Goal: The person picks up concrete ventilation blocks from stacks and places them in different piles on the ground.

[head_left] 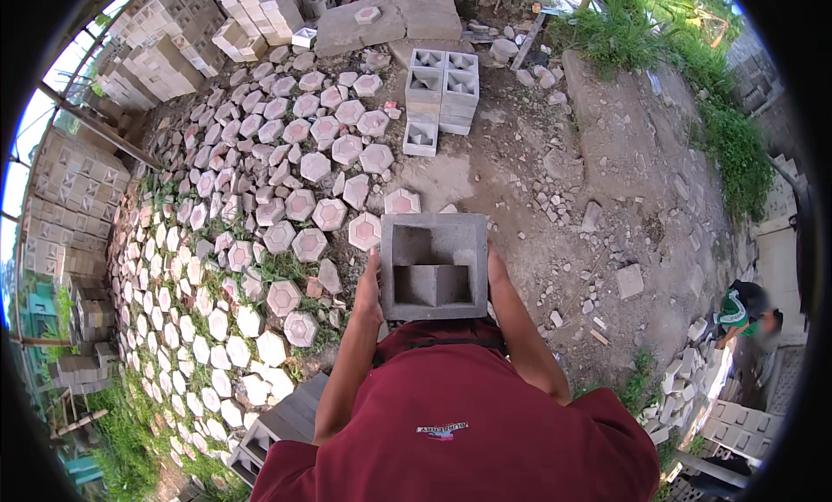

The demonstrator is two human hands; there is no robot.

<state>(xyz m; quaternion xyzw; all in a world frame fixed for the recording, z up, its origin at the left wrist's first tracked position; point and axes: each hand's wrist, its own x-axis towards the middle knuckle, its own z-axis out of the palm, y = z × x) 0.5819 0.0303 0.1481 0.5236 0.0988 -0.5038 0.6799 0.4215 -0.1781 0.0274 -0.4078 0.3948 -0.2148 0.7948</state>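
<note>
A grey square concrete vent block (475,242), with a recessed angled web inside, is held level in front of my waist. My left hand (370,287) presses along its left side and my right hand (497,272) grips its right side. Most of my fingers are hidden behind or under the block. Farther ahead on the ground stands a stack of similar vent blocks (458,103), with one lower block (420,140) at its near left corner.
Hexagonal pavers (329,214) with reddish centres cover the ground to the left. More blocks are piled against the left wall (74,181). Rubble (555,190) and a loose slab (630,281) lie to the right. Another person (744,311) bends at far right. Blocks (295,411) sit behind my left arm.
</note>
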